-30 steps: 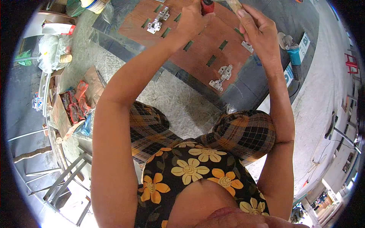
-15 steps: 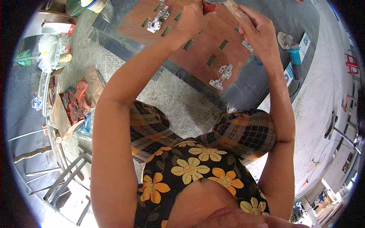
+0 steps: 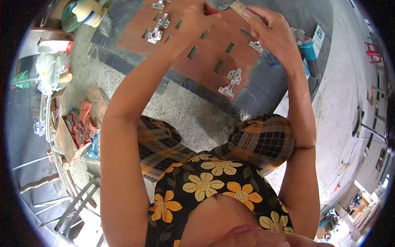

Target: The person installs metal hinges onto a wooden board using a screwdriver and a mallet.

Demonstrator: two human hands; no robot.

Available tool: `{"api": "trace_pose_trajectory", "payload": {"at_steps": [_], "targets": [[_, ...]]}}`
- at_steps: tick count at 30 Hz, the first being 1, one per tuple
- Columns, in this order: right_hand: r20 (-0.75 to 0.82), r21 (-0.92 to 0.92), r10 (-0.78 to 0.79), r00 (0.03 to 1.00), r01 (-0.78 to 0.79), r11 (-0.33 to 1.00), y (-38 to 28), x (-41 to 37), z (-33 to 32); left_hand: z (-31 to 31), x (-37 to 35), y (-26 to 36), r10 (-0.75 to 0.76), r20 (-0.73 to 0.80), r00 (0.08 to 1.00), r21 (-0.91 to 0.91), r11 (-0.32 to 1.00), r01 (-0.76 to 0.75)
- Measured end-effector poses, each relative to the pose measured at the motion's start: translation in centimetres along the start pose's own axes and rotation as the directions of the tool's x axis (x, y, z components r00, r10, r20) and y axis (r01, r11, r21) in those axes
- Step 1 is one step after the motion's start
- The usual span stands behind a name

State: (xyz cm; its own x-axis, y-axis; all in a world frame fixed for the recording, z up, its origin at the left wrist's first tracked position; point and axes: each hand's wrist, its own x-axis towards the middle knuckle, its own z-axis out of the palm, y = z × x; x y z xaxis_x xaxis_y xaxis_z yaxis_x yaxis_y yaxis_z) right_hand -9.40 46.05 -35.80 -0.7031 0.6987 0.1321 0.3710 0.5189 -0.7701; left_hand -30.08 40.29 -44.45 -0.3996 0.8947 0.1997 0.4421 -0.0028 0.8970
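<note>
Slotted brown board (image 3: pixel 205 49), top centre: four metal hinges (image 3: pixel 230 81) on it, several slots (image 3: pixel 218 66) bare; work seemingly partway. Left hand (image 3: pixel 193 20) clenched red-handled tool (image 3: pixel 210 9); right hand (image 3: pixel 269 35) gripped wooden handle (image 3: pixel 238 6), top edge.

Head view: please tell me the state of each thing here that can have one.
left hand, closed around red-handled tool
right hand, closed around wooden handle
board, lying flat, slotted
hinge, lying on board
angle grinder, lying unheld
</note>
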Motion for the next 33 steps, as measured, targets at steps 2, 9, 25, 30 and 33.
{"api": "trace_pose_trajectory", "payload": {"at_steps": [2, 9, 25, 30, 33], "targets": [[-0.028, 0.039, 0.041, 0.999, -0.039, 0.998, -0.1, -0.7, -0.6, 0.6, 0.0, -0.1, -0.057, -0.087, 0.995, -0.135, 0.990, 0.045], [-0.269, 0.186, 0.107, 0.957, -0.057, 0.981, -2.0, -2.7, -5.2, -5.9, 4.5, -7.5, -0.031, -0.194, 0.980, 0.398, 0.911, 0.107], [-0.393, 0.315, 0.058, 0.918, 0.075, 0.946, 1.0, -3.3, -6.4, 1.3, 2.4, 1.2, 0.312, -0.022, 0.950, 0.107, 0.945, -0.309], [-0.362, 0.308, 0.018, 0.932, 0.101, 0.946, 1.6, -2.7, -6.0, 1.4, 2.6, -0.1, 0.163, -0.098, 0.982, 0.064, 0.985, -0.158], [-0.372, 0.283, -0.014, 0.928, 0.127, 0.950, 2.4, -2.4, -5.7, 2.2, 3.3, -1.0, 0.154, -0.071, 0.985, 0.080, 0.986, -0.149]]}}
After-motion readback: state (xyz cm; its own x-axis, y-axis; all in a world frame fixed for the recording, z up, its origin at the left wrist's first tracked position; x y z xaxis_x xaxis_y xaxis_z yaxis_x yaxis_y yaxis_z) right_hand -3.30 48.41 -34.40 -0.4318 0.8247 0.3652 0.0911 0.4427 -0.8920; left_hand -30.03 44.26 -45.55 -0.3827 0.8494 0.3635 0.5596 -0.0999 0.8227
